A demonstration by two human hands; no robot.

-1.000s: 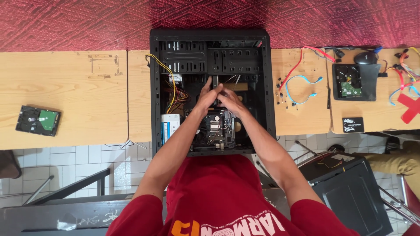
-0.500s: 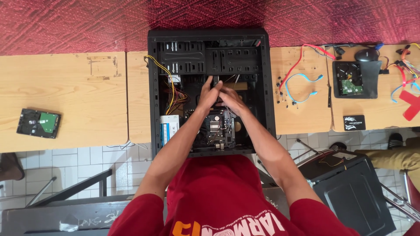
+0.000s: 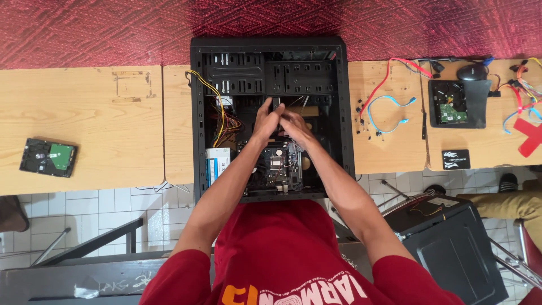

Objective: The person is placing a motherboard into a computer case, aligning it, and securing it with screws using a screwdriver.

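Both hands are inside an open black computer case lying flat on the wooden counter, side panel off. Left hand and right hand meet near the middle of the case, touching each other, fingers curled around a small dark stick-like part that pokes up btwn them. Both look closed on it, tho the exact grip is hidden by the fingers. The part sits just above the motherboard, below the drive bays.

Inside the case, left side: a bundle of yellow, red & black wires runs down from the top, w/ a white-and-blue box below it near the case's left wall.

Left of the case, well apart, a bare hard drive lies on the counter, green board showing. Right of the case: a few small dark screws, a red cable and a blue cable, loosely looped. Farther right, another hard drive on a black pad, a mouse above it, a small flat black box below it, more coloured cables at the edge.

The person wears a red shirt. A black side panel lies on the tiled floor at lower right. Red carpet beyond the counter.
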